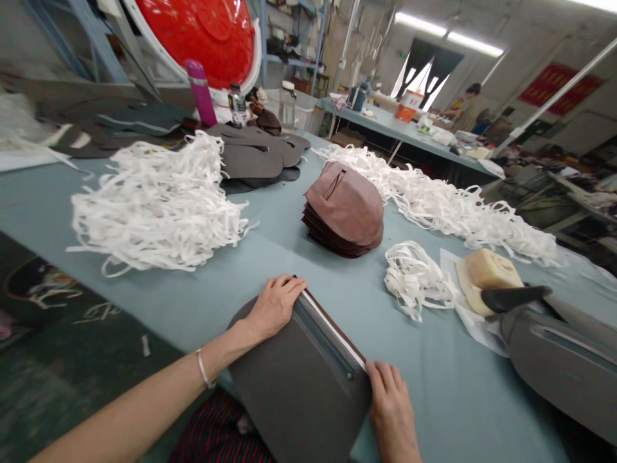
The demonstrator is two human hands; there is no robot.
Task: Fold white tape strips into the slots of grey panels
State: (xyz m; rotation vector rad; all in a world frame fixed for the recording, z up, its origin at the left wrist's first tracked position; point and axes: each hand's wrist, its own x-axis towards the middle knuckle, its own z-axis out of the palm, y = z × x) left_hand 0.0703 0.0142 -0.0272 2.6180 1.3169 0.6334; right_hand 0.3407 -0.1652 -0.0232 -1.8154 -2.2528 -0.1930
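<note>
Grey panel at the table's near edge, right in front of you. Straight edge faces far-right; the zipper and white strip run lengthwise along it, far-left to near-right. Panel's own long axis: can't tell, near end cut off. Your left hand grasps the far-left corner, fingers over the edge; your right hand grips the near-right corner, thumb hidden. Brown stack sits beyond, apart.
</note>
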